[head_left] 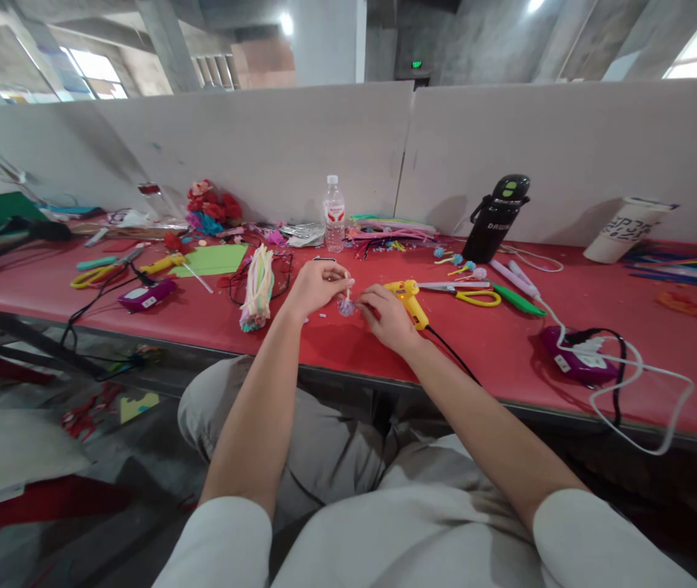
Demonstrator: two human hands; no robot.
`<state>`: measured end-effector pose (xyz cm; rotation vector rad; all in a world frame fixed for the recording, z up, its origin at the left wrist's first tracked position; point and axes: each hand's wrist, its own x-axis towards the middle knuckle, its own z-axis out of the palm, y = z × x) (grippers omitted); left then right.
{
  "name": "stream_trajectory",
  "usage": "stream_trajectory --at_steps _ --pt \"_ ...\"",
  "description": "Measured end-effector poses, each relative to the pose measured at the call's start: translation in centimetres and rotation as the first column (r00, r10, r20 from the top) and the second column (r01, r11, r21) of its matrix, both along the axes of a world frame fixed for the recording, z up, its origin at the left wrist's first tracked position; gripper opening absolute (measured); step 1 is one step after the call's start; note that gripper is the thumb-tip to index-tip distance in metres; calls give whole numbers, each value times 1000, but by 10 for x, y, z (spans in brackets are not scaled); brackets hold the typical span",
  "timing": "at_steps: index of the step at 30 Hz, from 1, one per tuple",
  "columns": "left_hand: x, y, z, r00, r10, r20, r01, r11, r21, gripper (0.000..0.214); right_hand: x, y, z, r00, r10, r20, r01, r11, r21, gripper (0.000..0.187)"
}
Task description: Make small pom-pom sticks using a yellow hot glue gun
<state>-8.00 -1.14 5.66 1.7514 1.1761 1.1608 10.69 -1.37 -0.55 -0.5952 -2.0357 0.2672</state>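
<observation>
Left hand (322, 286) pinches purple tuft (346, 308) by its stem, toward tabletop's (339, 349) front edge.
Right hand (390, 318) just beside, fingers bent; cannot tell whether grasping.

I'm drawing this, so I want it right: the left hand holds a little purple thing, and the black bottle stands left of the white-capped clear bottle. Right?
Not quite: in the head view, the black bottle stands right of the white-capped clear bottle. The left hand does hold a little purple thing.
</observation>
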Motion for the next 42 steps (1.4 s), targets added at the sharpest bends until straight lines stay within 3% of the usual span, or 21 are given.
stream_trajectory --at_steps 6,11,14,18,20,23,34,42 --pt "0 2 -1 999 28 19 -28 1000 -1 34 0 -3 1 1000 9 -5 -9 1000 -26 19" --pt "-3 0 6 997 59 57 -64 995 77 34 0 -5 4 970 -110 -216 49 961 -270 20" --pt "-1 -5 13 995 72 65 -80 989 123 31 -3 -3 3 915 -152 -375 -71 852 -519 24" --pt "3 -8 15 998 53 46 -59 988 144 30 -10 -1 4 822 -169 -543 -344 613 -711 32" --pt "5 -8 13 999 35 35 -40 989 141 31 -11 -1 5 798 -179 -575 -406 546 -733 36" --pt "7 -6 9 999 19 29 -22 991 135 32 -11 -2 7 794 -172 -582 -441 496 -748 39" --pt "9 -8 10 998 -44 47 39 992 118 33 -9 -1 3 764 -180 -620 -480 483 -732 44" --pt "11 -13 14 997 -73 19 69 986 153 32 -7 2 6 738 -227 -636 -551 340 -762 20"
